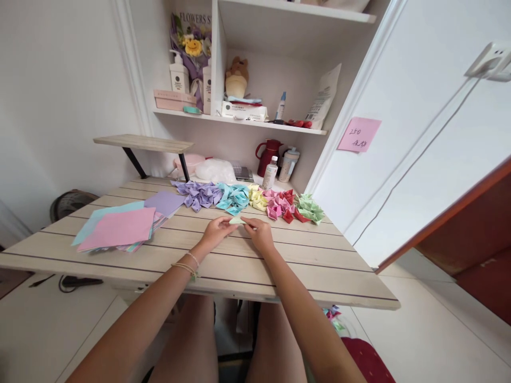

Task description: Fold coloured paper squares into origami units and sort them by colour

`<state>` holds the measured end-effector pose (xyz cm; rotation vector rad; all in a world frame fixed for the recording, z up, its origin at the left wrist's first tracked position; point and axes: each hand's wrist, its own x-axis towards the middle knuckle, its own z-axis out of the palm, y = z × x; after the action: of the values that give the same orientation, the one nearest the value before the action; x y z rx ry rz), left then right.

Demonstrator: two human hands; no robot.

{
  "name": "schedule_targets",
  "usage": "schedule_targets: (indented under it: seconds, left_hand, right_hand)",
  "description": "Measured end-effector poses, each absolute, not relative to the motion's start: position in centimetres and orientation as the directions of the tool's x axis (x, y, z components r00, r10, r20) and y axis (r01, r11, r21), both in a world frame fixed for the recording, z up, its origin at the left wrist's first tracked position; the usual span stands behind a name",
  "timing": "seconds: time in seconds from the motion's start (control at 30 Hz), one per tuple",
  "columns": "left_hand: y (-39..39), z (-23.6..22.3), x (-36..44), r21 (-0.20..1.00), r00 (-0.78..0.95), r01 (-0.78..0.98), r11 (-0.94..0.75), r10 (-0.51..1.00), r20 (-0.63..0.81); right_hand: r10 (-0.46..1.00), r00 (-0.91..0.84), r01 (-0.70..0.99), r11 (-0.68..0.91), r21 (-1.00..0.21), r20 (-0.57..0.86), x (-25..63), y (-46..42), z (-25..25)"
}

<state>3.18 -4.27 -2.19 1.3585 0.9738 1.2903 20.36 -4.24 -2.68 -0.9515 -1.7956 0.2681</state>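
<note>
Both my hands meet over a small pale green folded paper (238,219) on the wooden table (199,255). My left hand (215,232) pinches its left end with closed fingers. My right hand (259,233) pinches its right end. Just beyond lies a row of folded paper pieces: purple (198,194), teal (233,198), yellow (257,198), pink and red (280,205), green (310,207).
A stack of flat coloured paper sheets (122,227) lies at the table's left. At the back stand a red jug (269,156), bottles (270,173) and a plastic bag. Shelves above hold boxes and bottles. A pink note (359,134) sticks to the wall on the right.
</note>
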Motion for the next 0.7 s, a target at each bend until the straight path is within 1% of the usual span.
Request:
schedule_targets:
  seconds: [0.07, 0.23, 0.37, 0.53, 0.6, 0.7]
  left_hand:
    - [-4.32, -2.18, 3.21, 0.982, 0.131, -0.082, -0.172, 0.975, 0.181]
    - [-4.62, -1.71, 3.26, 0.965, 0.149, -0.217, -0.145, 0.972, 0.180]
    - [-4.48, -1.69, 3.29, 0.956, 0.140, -0.258, -0.137, 0.974, 0.177]
    - [-3.97, -2.24, 3.16, 0.964, 0.106, -0.217, -0.155, 0.978, 0.181]
    - [-3.91, -2.39, 3.11, 0.964, 0.102, -0.189, -0.187, 0.973, 0.209]
    - [-3.99, -2.45, 3.08, 0.964, 0.108, -0.114, -0.239, 0.962, 0.251]
  right_hand:
    - [0.701, -0.127, 0.485, 0.661, -0.573, 0.701, 20.32, -4.23, -2.75]
    - [0.690, -0.177, 0.482, 0.683, -0.549, 0.702, 20.18, -4.27, -2.78]
    - [0.684, -0.192, 0.495, 0.686, -0.532, 0.704, 20.20, -4.31, -2.65]
    - [0.710, -0.254, 0.530, 0.670, -0.520, 0.657, 19.97, -4.64, -2.33]
    - [0.738, -0.264, 0.538, 0.647, -0.540, 0.621, 19.84, -4.76, -2.24]
    - [0.788, -0.237, 0.533, 0.595, -0.601, 0.569, 19.76, -4.78, -2.26]
